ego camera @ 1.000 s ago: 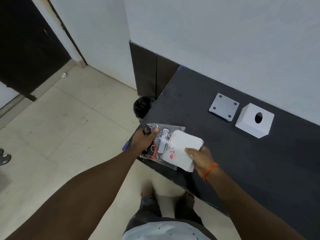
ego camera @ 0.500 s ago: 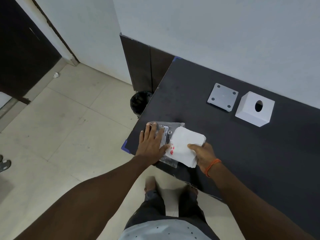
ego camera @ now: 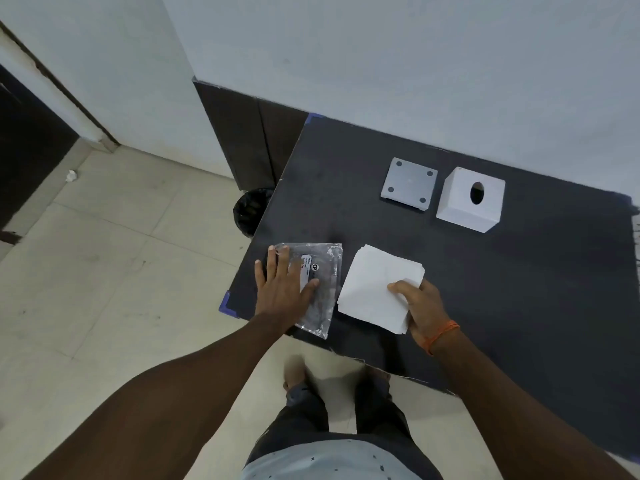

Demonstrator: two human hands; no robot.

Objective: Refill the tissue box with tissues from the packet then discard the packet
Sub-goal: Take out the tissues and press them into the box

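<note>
A clear plastic packet [ego camera: 323, 282] lies flat near the dark table's front left corner, looking empty. My left hand [ego camera: 282, 289] rests flat on it with the fingers spread. Just to its right sits a white stack of tissues [ego camera: 375, 284], fully out of the packet, and my right hand [ego camera: 420, 308] pinches its near right corner. The white tissue box [ego camera: 469, 199] with an oval hole stands at the back of the table. Its grey square base plate [ego camera: 408, 184] lies to the left of the box.
The dark table [ego camera: 519, 289] runs along a white wall. A black waste bin [ego camera: 251, 211] stands on the tiled floor just off the table's left edge. My legs and feet are below the table's front edge. A dark doorway is at far left.
The tissue stack has come out of the packet and moved right with my right hand. My left hand went from gripping the packet's end to pressing it flat on the table.
</note>
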